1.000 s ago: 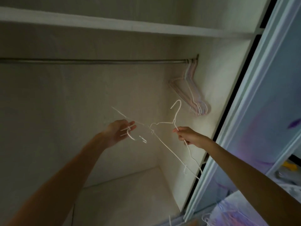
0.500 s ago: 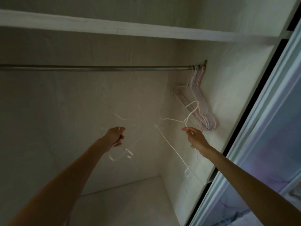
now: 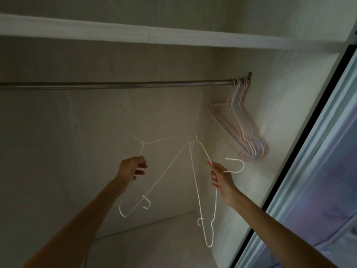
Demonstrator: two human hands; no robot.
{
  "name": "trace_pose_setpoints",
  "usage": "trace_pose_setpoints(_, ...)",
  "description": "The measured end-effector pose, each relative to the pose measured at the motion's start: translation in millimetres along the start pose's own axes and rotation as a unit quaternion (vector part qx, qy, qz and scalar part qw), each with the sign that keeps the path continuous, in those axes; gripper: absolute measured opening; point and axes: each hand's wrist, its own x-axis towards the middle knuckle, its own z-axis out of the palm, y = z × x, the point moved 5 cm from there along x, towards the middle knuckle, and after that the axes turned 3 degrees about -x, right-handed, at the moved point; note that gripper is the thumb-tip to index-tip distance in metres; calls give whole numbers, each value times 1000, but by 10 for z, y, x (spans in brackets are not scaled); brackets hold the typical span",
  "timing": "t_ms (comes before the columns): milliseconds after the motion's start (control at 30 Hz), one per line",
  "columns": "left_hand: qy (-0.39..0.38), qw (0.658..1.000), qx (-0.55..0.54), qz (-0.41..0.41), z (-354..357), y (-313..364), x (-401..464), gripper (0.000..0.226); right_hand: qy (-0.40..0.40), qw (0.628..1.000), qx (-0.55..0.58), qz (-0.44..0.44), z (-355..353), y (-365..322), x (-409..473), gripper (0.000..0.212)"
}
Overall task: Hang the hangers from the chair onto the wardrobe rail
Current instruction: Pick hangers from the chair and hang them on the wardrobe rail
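Inside the wardrobe a metal rail (image 3: 123, 85) runs across under a shelf. Several pink, blue and white hangers (image 3: 243, 124) hang bunched at the rail's right end. My left hand (image 3: 131, 168) grips a thin white wire hanger (image 3: 164, 171) that slants down to the left. My right hand (image 3: 220, 177) pinches a second white hanger (image 3: 196, 188) near its neck, with the hook (image 3: 236, 165) pointing right and the body hanging down. The tips of the two hangers meet or cross between my hands, well below the rail.
A white shelf (image 3: 173, 36) spans the wardrobe above the rail. The wardrobe's side wall (image 3: 280, 113) is close on the right, with a sliding door frame (image 3: 316, 132) beyond it. The wardrobe floor (image 3: 154, 244) lies below my hands.
The view has tilted up toward the rail. Both hands have risen with their hangers, and the right hand's hanger has turned so that its hook points right and its body hangs down.
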Motion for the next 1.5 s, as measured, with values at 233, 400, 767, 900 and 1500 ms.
trace_pose_setpoints(233, -107, 985, -124, -58, -133, -38, 144, 18, -59, 991, 111, 37, -91, 32, 80, 25)
trace_pose_setpoints(400, -78, 980, -167, -78, -207, -12, 337, 15, -83, 990, 103, 57, -143, 85, 55, 26)
trace_pose_setpoints(767, -46, 995, -90, 13, 157, 23, 405, 33, 18, 964, 234, 126, 15, 330, 219, 35)
trace_pose_setpoints(900, -69, 991, -96, 61, 232, 141, 331, 29, 67, 968, 189, 152, 54, 380, 326, 37)
trace_pose_setpoints(1500, -8, 995, -97, -15, 86, 904, 708, 36, -39, 933, -354, -56, 400, -1348, 783, 22)
